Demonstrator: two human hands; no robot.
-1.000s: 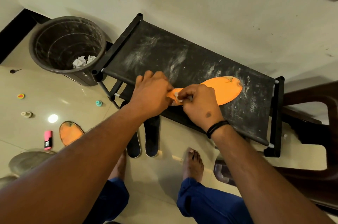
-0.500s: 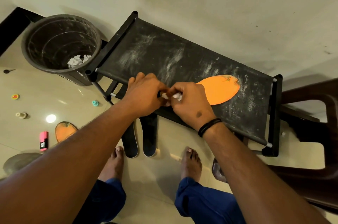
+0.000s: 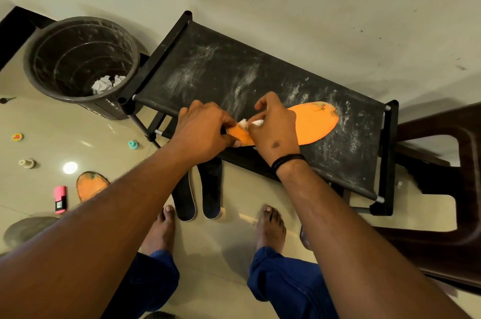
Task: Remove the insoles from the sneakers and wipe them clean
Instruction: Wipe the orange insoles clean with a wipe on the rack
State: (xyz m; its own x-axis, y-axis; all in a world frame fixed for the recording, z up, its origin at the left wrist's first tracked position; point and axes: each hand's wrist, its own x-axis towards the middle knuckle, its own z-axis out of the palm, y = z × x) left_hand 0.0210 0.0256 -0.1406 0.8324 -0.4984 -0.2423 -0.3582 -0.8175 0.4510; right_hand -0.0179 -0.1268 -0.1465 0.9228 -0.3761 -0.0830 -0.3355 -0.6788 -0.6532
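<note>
While the orange insole (image 3: 311, 125) lies flat on the dusty black rack (image 3: 260, 79), the left hand (image 3: 205, 131) curls knuckles-up over its heel end, gripping it. The right hand (image 3: 273, 127), wrist bent inward, pinches a white tissue (image 3: 250, 123) against that heel.

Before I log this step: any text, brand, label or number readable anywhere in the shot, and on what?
No text can be read anywhere in this view.
pink highlighter on the floor: dark label with pale marks, too small to read.
black bin: faint pale marks low on its outer wall, too blurred to read.
orange insole on the black rack: only dirt smudges at the toe, no print legible.
</note>
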